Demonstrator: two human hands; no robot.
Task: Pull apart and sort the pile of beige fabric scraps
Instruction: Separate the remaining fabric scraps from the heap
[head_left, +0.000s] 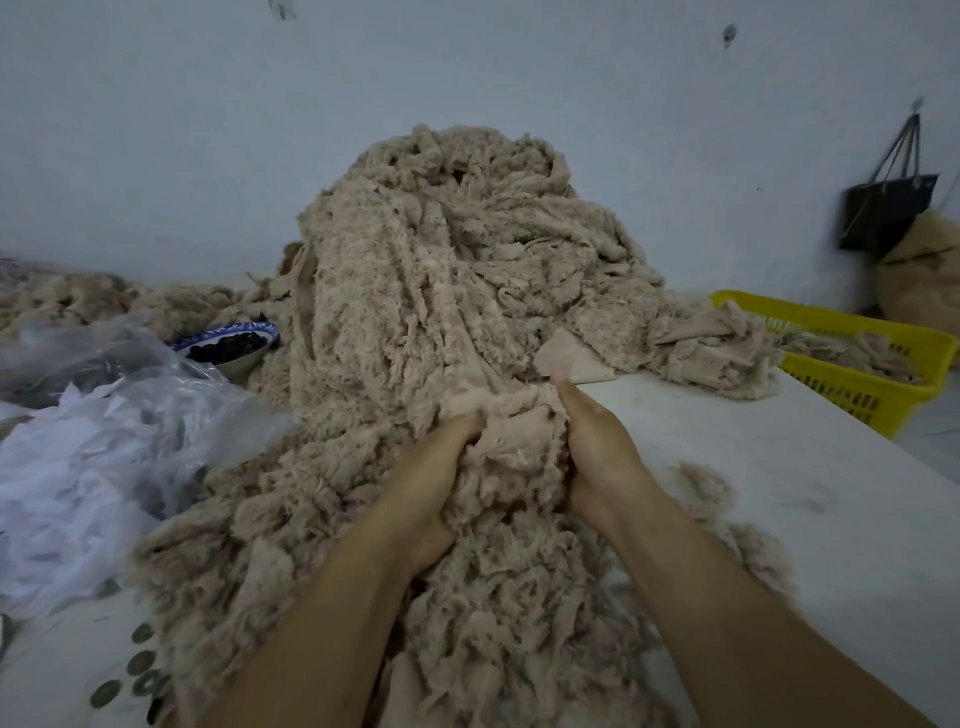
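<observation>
Two hands are seen, one to each side of a single bunch of fabric. The left hand (431, 483) and the right hand (597, 447) are held apart, and the fingers of each are curled into that bunch, which is gripped between them.

One pile of beige fabric scraps (441, 270) is heaped on the worktop (831, 493). It rises directly beyond the hands, spreads down around both forearms, and the gripped bunch belongs to its near foot. A second, lower heap (78, 301) of the same scraps is laid far to the left of the left hand, along the wall (208, 130).

Containers:
- One yellow basket (883, 364) is set beyond and to the right of the right hand. Beige scraps are held in it, and more are draped against its near rim.
- One blue-patterned bowl (228, 343) is placed beyond and to the left of the left hand, touching the pile. Dark pieces are held in it; their kind cannot be determined.
- One clear plastic bag (104, 364) is crumpled left of the left hand, over white material (67, 467).
- One black bag (888, 213) is hung on the wall far right; its contents are hidden.
</observation>
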